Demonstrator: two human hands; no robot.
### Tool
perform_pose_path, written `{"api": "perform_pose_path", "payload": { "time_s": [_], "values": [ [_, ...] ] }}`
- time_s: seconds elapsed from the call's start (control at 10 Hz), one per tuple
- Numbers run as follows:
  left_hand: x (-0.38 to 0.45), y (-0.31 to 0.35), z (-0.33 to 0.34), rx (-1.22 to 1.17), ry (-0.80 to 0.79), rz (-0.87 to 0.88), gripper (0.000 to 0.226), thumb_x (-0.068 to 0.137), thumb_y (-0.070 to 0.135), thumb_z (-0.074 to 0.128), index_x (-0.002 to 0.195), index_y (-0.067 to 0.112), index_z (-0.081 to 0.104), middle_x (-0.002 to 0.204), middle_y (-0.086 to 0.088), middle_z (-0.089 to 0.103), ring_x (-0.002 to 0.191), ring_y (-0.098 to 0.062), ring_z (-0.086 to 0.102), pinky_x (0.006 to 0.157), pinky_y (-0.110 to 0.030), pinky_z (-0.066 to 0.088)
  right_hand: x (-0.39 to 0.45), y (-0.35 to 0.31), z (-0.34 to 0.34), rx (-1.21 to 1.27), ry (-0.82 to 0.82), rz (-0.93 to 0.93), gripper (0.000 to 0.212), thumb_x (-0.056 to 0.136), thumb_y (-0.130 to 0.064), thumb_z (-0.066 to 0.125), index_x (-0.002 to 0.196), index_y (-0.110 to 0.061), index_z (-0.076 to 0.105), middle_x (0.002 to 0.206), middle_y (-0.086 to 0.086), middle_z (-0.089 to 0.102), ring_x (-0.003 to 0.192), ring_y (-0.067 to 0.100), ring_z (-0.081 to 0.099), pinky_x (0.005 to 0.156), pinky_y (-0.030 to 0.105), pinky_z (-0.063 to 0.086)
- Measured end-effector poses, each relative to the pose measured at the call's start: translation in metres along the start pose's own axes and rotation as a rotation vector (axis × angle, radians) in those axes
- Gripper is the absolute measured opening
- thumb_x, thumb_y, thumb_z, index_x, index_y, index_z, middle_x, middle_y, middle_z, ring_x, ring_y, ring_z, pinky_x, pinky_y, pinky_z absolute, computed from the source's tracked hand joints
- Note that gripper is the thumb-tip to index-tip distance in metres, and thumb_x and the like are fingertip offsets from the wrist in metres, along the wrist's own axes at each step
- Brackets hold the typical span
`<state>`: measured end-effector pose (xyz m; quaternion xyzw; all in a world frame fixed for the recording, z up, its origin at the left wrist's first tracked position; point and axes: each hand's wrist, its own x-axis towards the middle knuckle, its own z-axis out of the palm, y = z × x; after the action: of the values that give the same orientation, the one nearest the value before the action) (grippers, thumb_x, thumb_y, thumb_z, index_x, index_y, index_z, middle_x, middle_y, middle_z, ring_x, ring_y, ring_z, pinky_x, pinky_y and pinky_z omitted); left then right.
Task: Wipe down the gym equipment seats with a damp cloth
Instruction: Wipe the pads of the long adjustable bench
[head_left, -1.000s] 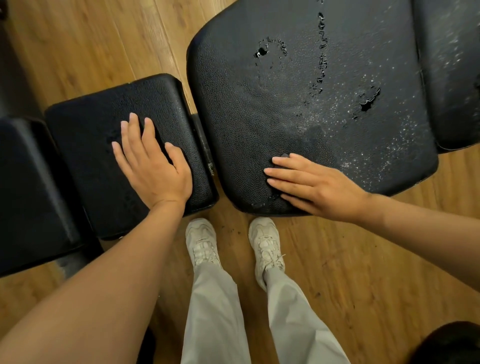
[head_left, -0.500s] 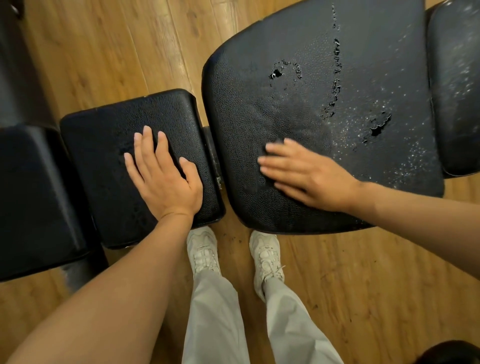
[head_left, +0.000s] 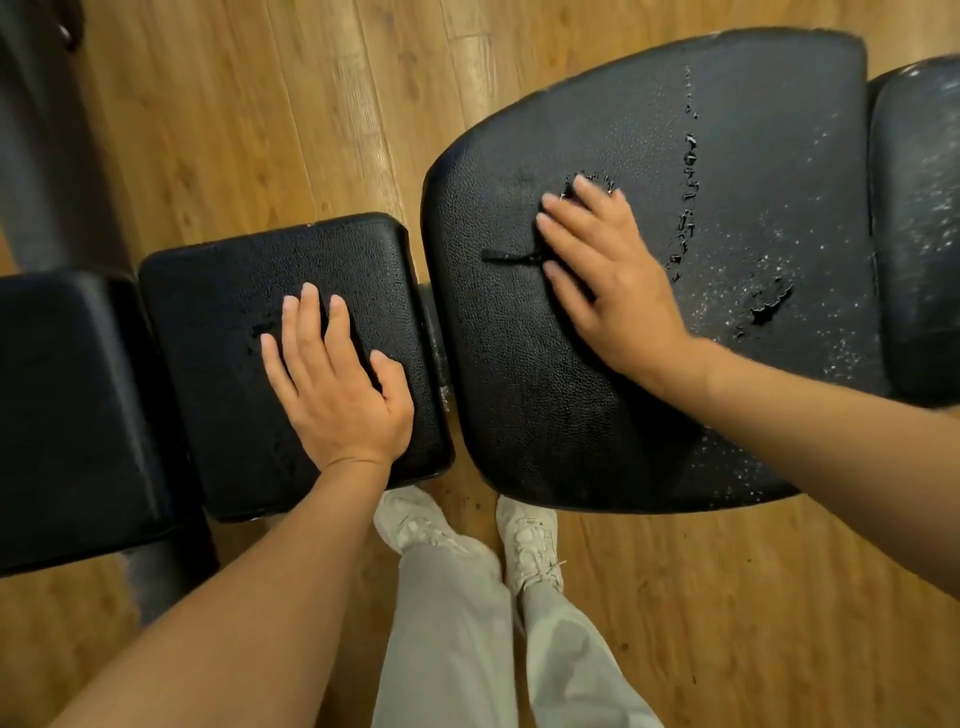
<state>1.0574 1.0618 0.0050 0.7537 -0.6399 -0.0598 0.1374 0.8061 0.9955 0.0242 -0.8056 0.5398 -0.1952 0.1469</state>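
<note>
The person's right hand (head_left: 613, 280) lies flat, fingers straight, on the large seat pad (head_left: 519, 415), pressing a dark cloth (head_left: 511, 256) of which only a thin strip shows past the fingertips; that grip is open, pressing rather than clutching. The left hand (head_left: 337, 384) is likewise open, palm down on the small seat pad (head_left: 218, 395), holding nothing and apparently bracing. By the look of the surface, the task is partway: the large pad's near-left portion looks matte and clean, while white specks and flaking patches run along its right side and near-right corner, so that stretch seems yet to be wiped. Whether the small pad, the far-left pad (head_left: 67, 415) or the right pad (head_left: 919, 234) have been wiped cannot be told. The cloth sits in the middle of the large pad, well inside every edge, with open room toward the right edge. The narrow gap between the two pads and the wooden floor (head_left: 260, 130) around them leave the arms unobstructed.
</note>
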Motion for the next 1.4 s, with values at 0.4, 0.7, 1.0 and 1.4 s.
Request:
{"api": "perform_pose_path", "payload": {
  "time_s": [0.4,0.7,1.0,1.4],
  "values": [
    [0.000,-0.001,0.000,0.010,-0.009,0.006,0.057,0.091,0.023,0.045,0.143,-0.001,0.044,0.156,-0.018,0.036,0.148,-0.034,0.027,0.122,-0.055,0.015,0.019,0.024,-0.007,-0.049,-0.086,-0.153,0.035,0.103,-0.016,0.052,0.137,-0.008,0.060,0.147,0.019,0.049,0.142,0.041,0.036,0.121,0.050,0.022],
    [0.000,-0.001,0.000,0.026,-0.027,0.005,0.059,0.090,0.025,0.045,0.143,0.000,0.043,0.157,-0.018,0.035,0.148,-0.034,0.026,0.123,-0.054,0.013,0.031,-0.007,0.017,-0.010,0.016,-0.085,0.033,0.100,-0.019,0.058,0.129,-0.004,0.066,0.139,0.015,0.058,0.138,0.040,0.043,0.121,0.050,0.024],
    [0.000,0.000,0.000,0.008,-0.016,0.005,0.061,0.088,0.025,0.045,0.143,-0.001,0.044,0.156,-0.019,0.036,0.148,-0.034,0.027,0.123,-0.053,0.012,0.080,0.044,-0.006,-0.100,-0.144,-0.305,0.037,0.105,-0.024,0.052,0.137,-0.006,0.059,0.149,0.018,0.047,0.141,0.039,0.039,0.121,0.047,0.025],
    [-0.001,-0.001,0.001,0.023,-0.019,0.014,0.060,0.088,0.025,0.045,0.143,-0.001,0.043,0.155,-0.019,0.037,0.148,-0.035,0.027,0.123,-0.055,0.014,0.065,0.015,0.004,-0.065,-0.139,-0.316,0.039,0.103,-0.020,0.053,0.137,-0.003,0.057,0.144,0.019,0.052,0.139,0.043,0.040,0.120,0.054,0.024]
  ]
}}
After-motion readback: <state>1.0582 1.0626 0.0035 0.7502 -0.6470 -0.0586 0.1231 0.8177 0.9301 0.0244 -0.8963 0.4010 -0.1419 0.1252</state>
